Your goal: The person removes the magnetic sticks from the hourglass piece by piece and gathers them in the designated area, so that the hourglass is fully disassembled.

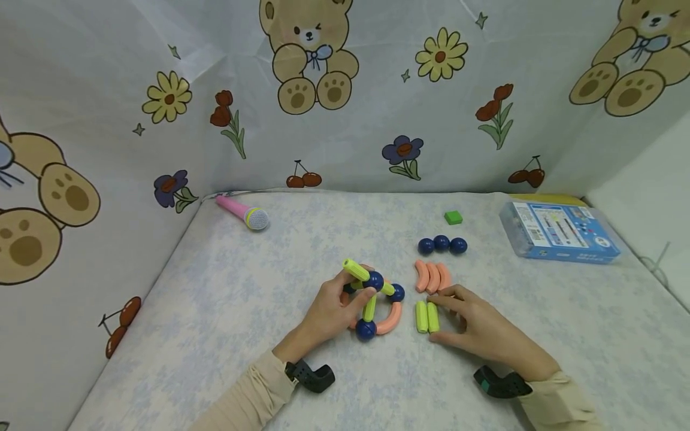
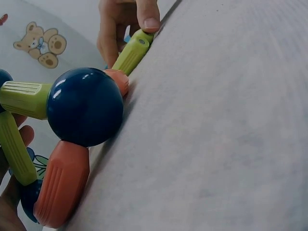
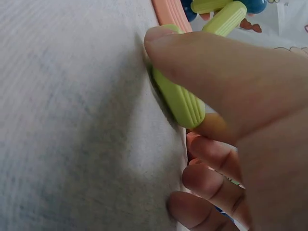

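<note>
My left hand [image 1: 330, 306] grips a ball-and-stick magnetic construction [image 1: 366, 330], its thumb by the upper dark blue ball [image 1: 373, 280]. Straight yellow-green sticks join the balls, and curved orange sticks [image 2: 63, 185] lie along the base. One yellow-green stick [image 1: 356, 269] juts up to the left from the upper ball. To the right, two loose yellow-green sticks [image 1: 422, 317] lie side by side. My right hand [image 1: 480, 323] pinches the right-hand one [image 3: 179, 98] lengthwise, thumb at its near end, index finger at its far end. Some left fingers are hidden behind the construction.
Beyond the loose sticks lie three curved orange sticks [image 1: 433, 277], three dark blue balls [image 1: 442, 243] and a green block [image 1: 453, 217]. A blue-labelled box [image 1: 560, 232] sits at the back right. A pink toy microphone [image 1: 242, 212] lies at the back left.
</note>
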Action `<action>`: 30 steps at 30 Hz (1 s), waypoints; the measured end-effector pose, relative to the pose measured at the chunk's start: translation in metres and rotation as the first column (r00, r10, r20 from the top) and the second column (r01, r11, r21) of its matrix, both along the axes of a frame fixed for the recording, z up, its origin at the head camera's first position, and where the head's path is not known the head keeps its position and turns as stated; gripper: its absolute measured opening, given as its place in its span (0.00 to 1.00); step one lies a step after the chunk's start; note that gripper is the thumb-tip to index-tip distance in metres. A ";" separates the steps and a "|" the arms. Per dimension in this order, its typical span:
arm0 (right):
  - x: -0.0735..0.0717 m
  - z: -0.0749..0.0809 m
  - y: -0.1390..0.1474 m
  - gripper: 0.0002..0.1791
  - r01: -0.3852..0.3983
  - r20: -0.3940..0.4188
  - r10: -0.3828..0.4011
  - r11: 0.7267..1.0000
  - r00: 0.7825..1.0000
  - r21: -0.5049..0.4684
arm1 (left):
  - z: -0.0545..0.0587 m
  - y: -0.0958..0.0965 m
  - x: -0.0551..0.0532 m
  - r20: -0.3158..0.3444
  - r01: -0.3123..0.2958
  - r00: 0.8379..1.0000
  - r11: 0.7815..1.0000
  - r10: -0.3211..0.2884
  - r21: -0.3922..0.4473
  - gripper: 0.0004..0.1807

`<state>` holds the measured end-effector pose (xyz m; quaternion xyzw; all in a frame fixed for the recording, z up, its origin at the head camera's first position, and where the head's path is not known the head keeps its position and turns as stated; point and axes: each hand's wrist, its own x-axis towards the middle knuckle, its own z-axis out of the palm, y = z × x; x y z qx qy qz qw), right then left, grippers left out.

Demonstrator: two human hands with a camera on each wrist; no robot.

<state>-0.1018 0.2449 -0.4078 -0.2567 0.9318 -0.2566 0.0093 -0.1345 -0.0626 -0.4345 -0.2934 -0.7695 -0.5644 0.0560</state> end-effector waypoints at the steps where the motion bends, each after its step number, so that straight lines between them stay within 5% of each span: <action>1: 0.000 0.000 0.000 0.36 0.003 0.001 -0.003 1.000 1.000 0.003 | 0.000 0.000 0.000 -0.003 0.000 1.000 1.000 0.000 0.002 0.20; 9: 0.002 0.001 -0.001 0.37 -0.002 -0.089 0.003 1.000 0.996 0.007 | -0.001 -0.001 0.001 -0.002 -0.006 1.000 1.000 0.006 -0.005 0.21; 22: 0.002 0.012 -0.012 0.43 0.000 -0.260 -0.037 0.990 0.965 -0.142 | -0.001 -0.001 0.000 -0.036 -0.036 0.999 0.999 0.035 -0.035 0.21; 30: -0.005 0.034 -0.038 0.40 -0.107 -0.317 0.049 0.980 0.947 -0.167 | -0.003 -0.001 0.000 -0.067 -0.062 0.996 0.996 0.058 -0.060 0.20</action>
